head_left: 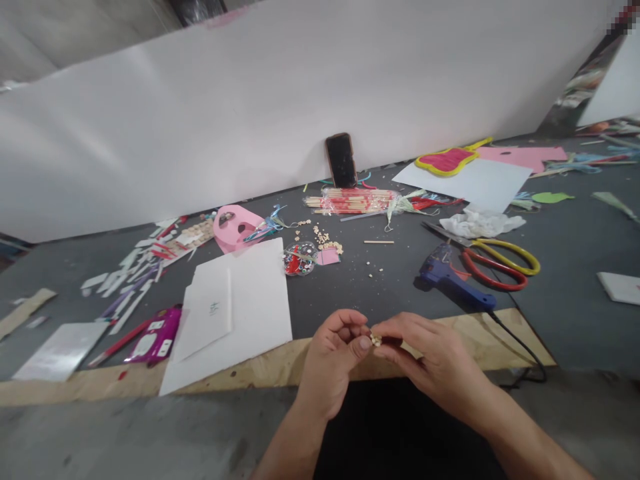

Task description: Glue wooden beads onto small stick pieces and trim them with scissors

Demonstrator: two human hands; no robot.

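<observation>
My left hand [337, 353] and my right hand [433, 357] meet above the table's wooden front edge. Between their fingertips is a small knobbly beige piece [375, 340], pinched from both sides; its exact kind is too small to make out. Similar small beige pieces [325, 241] lie scattered further back, beside a round clear dish [300, 259] of mixed beads and red bits. A small pink square [329, 256] touches the dish's right side. One short wooden stick [379, 242] rests alone on the dark tabletop.
To the right lie a blue glue gun [455, 280] with its black cord and red-and-yellow-handled scissors [500, 263]. White sheets [260, 293] and a purple packet [155, 337] sit left. A phone [341, 160] leans on the white partition behind bundled sticks [357, 201].
</observation>
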